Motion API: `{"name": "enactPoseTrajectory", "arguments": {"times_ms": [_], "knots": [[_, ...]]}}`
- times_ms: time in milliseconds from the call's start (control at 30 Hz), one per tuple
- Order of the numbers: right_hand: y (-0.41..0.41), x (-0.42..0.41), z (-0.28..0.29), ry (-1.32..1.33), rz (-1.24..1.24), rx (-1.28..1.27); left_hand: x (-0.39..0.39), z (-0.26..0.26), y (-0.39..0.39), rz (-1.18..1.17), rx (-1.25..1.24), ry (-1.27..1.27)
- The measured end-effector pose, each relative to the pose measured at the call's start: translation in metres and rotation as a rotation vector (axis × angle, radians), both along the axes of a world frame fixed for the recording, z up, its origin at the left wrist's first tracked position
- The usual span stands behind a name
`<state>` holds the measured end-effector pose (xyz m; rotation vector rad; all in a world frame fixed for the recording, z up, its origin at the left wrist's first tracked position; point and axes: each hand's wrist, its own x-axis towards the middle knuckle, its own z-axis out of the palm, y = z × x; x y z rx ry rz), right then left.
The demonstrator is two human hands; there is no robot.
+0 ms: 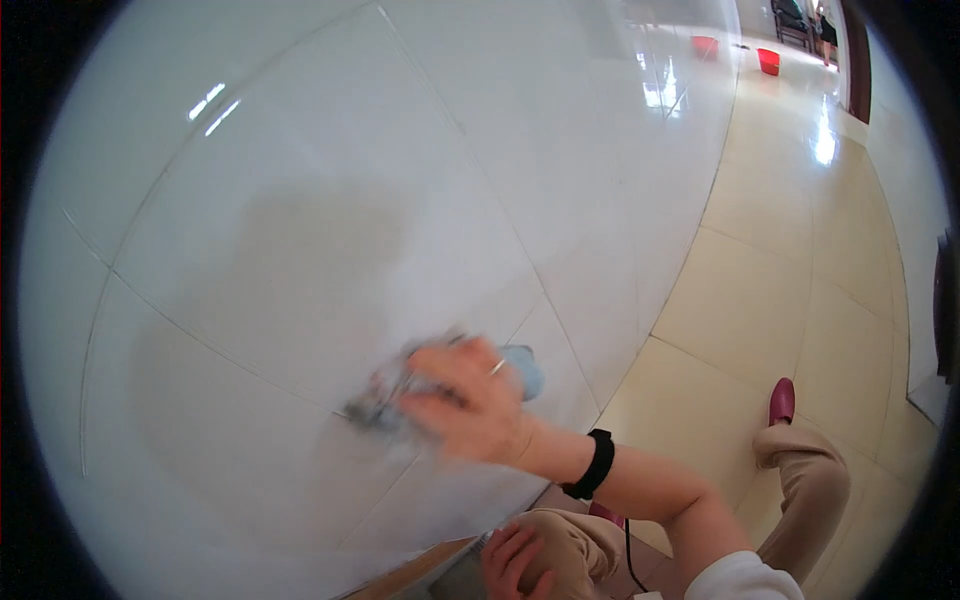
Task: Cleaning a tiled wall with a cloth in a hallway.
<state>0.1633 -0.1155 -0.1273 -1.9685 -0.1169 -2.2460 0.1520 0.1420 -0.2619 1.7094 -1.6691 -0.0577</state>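
My right hand (472,409) presses a crumpled cloth (525,371) against the glossy white tiled wall (315,247). The cloth is blurred; a light blue part sticks out beyond the hand, and greyish, patterned parts show under the fingers. A ring is on one finger, and a black band (596,465) circles the wrist. Low in the view, my left hand (517,559) lies by my bent knee in beige trousers (577,536), fingers somewhat spread, with nothing seen in it. Part of that hand is cut off by the lower edge.
Cream floor tiles (757,285) run along the wall's base. My other leg (810,472), in a dark pink shoe (781,401), stands out to the right. A black cord (630,555) hangs near my knee. Far off are a red bucket (768,61), a chair (791,26) and a person (827,34).
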Motion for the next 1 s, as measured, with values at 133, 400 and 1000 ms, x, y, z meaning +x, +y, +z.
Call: {"name": "enactPoseTrajectory", "arguments": {"times_ms": [133, 400, 1000], "knots": [[-0.026, -0.005, 0.002, -0.2, -0.163, 0.435, -0.004, 0.013, -0.002, 0.017, -0.073, 0.013], [-0.002, -0.02, -0.014, -0.016, -0.129, 0.746, -0.002, 0.017, 0.009, 0.027, -0.09, 0.033], [-0.033, -0.02, -0.036, 0.058, -0.25, 1.258, 0.0, -0.001, 0.011, 0.013, -0.114, 0.037]]}}
